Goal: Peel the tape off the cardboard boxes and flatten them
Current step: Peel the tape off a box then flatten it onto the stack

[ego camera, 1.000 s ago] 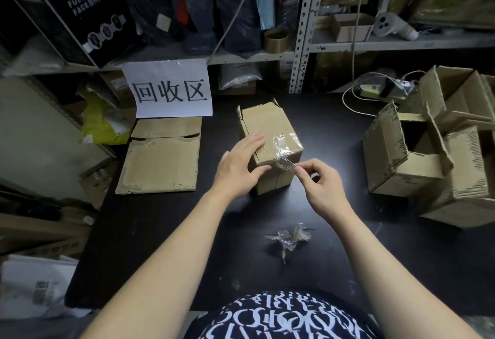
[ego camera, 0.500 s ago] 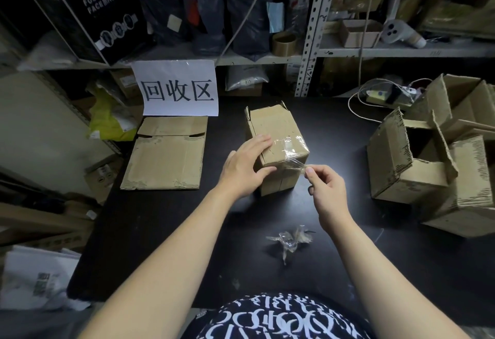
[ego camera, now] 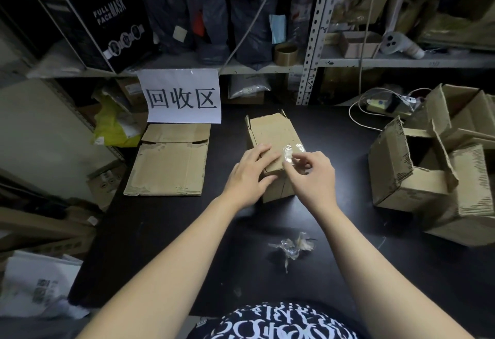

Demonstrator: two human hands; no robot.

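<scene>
A small brown cardboard box (ego camera: 273, 135) lies on the black table (ego camera: 187, 231) in the middle. My left hand (ego camera: 249, 175) rests on its near left side, fingers spread over the top and thumb against the front face. My right hand (ego camera: 312, 175) is over the box's near right corner and pinches a strip of clear tape (ego camera: 290, 152) that still sticks to the top. A crumpled wad of peeled tape (ego camera: 292, 247) lies on the table nearer to me.
A flattened box (ego camera: 168, 162) lies at the left under a white paper sign (ego camera: 183, 96). Several opened cardboard boxes (ego camera: 417, 175) are piled at the right. Metal shelving (ego camera: 310, 33) with bags, a tape roll and cables stands behind the table.
My right hand, which had pulled the tape end out to the right of the box, has moved back left and up over the box's near right corner. My left hand stayed put.
</scene>
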